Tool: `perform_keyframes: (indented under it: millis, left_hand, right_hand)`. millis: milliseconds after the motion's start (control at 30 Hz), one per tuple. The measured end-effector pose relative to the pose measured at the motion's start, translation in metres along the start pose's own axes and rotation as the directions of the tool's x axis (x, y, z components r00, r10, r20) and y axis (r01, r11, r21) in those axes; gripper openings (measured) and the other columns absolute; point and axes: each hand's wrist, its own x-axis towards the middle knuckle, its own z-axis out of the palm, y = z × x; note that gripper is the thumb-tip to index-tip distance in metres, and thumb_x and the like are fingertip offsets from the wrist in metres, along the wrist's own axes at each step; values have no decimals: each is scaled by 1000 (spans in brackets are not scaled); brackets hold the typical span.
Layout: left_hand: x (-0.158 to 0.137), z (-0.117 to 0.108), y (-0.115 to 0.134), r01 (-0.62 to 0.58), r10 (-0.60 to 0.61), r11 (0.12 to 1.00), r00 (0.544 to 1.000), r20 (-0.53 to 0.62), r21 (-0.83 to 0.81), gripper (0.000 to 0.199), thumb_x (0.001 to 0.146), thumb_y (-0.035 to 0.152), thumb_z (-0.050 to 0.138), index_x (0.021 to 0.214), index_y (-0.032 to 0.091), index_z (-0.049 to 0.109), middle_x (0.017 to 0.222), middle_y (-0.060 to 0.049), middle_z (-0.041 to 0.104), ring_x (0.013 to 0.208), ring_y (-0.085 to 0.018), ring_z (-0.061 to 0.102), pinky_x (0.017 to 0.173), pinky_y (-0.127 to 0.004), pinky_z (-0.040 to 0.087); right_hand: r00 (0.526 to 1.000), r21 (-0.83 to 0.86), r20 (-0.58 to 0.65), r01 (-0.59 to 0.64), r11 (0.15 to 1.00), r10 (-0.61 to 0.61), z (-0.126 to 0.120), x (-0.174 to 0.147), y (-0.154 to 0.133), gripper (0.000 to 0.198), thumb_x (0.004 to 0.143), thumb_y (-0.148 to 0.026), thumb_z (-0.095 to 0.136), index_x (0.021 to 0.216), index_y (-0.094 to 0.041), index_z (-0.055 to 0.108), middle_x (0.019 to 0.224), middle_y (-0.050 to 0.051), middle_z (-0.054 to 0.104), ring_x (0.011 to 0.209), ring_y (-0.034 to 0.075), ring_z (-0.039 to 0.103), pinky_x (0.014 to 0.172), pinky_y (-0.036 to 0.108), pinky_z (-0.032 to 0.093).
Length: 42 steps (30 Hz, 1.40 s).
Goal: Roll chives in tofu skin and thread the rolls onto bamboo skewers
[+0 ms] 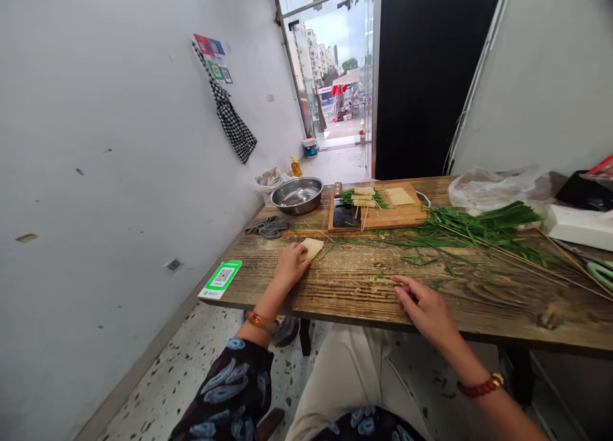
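My left hand grips the near-left edge of a pale yellow square sheet, which looks like dried tofu, at the table's left part. My right hand hovers by the table's front edge, fingers loosely bent and apart, with nothing visible in it. Small green scraps lie close to its fingertips. Further back, a cutting board bears skewered rolls with green stalks through them and more square sheets. A cleaver rests on the board's left side.
Long green chives and thin skewers spread over the right side. A steel basin, a grey cloth and a QR-code card are at left. A plastic bag, white box and green-handled scissors sit at right.
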Motion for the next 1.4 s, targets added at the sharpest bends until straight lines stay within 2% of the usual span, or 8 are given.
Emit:
perform_keyframes:
  millis: [167, 367, 533, 767, 967, 1033, 1133, 1400]
  left_hand:
    - [6, -10, -4, 28, -27, 1000, 999, 25, -14, 29, 83, 36, 50, 92, 16, 69, 96, -10, 71, 86, -23, 62, 79, -32, 45]
    - [23, -13, -15, 76, -75, 996, 997, 30, -37, 37, 79, 43, 46, 82, 18, 72, 96, -8, 73, 90, -26, 61, 78, -31, 43]
    - [21, -12, -10, 272, -308, 860, 951, -16, -433, 28, 63, 41, 61, 69, 15, 70, 62, -2, 66, 68, -20, 56, 61, -26, 38]
    - [23, -21, -12, 246, -409, 756, 901, -145, -606, 40, 73, 51, 51, 68, 12, 62, 56, 1, 56, 54, -12, 50, 53, -22, 39]
    - [9, -22, 38, 85, -247, 803, 948, -200, -590, 28, 79, 40, 54, 69, 15, 61, 66, 0, 57, 67, -13, 52, 63, -22, 42]
    - [-1, -6, 71, -122, 43, 886, 982, -182, -448, 25, 84, 34, 52, 71, 16, 62, 76, -3, 62, 77, -15, 54, 73, -25, 43]
    - [-14, 18, 110, -321, 381, 840, 923, 55, -437, 22, 87, 31, 51, 80, 17, 66, 83, -6, 66, 80, -17, 58, 75, -28, 45]
    - [-27, 17, 94, -320, 339, 873, 941, -14, -368, 24, 91, 26, 46, 100, 17, 67, 102, -9, 69, 98, -20, 62, 90, -37, 48]
  right_hand:
    - [999, 47, -33, 2, 999, 0, -1, 2, -5, 33, 90, -36, 46, 110, -16, 65, 89, 7, 71, 80, 18, 65, 75, 29, 46]
    - [997, 67, -63, 37, 997, -33, -3, 9, -11, 29, 89, -30, 47, 109, -18, 65, 85, 4, 71, 79, 17, 64, 74, 28, 46]
    - [998, 64, -66, 8, 998, -3, -1, 6, -7, 30, 89, -33, 47, 107, -19, 66, 91, 6, 71, 82, 18, 65, 75, 30, 47]
    - [999, 59, -17, -44, 997, 45, 1, 1, 5, 39, 89, -45, 46, 112, -20, 65, 79, 4, 69, 68, 18, 64, 64, 28, 48]
    - [997, 84, -28, -71, 994, 74, 1, -1, 5, 40, 88, -46, 46, 112, -19, 64, 72, 3, 66, 59, 16, 60, 59, 27, 47]
    - [995, 107, -38, -84, 991, 88, 0, 0, 2, 40, 88, -45, 47, 111, -18, 64, 72, 3, 66, 60, 16, 60, 58, 27, 47]
    - [991, 132, -68, -102, 986, 112, -2, 1, -1, 39, 89, -44, 47, 111, -17, 64, 70, 3, 64, 60, 16, 60, 58, 27, 47]
    - [984, 251, -87, -132, 959, 159, -3, 2, -1, 36, 89, -42, 48, 110, -17, 64, 69, 1, 62, 55, 13, 57, 56, 25, 46]
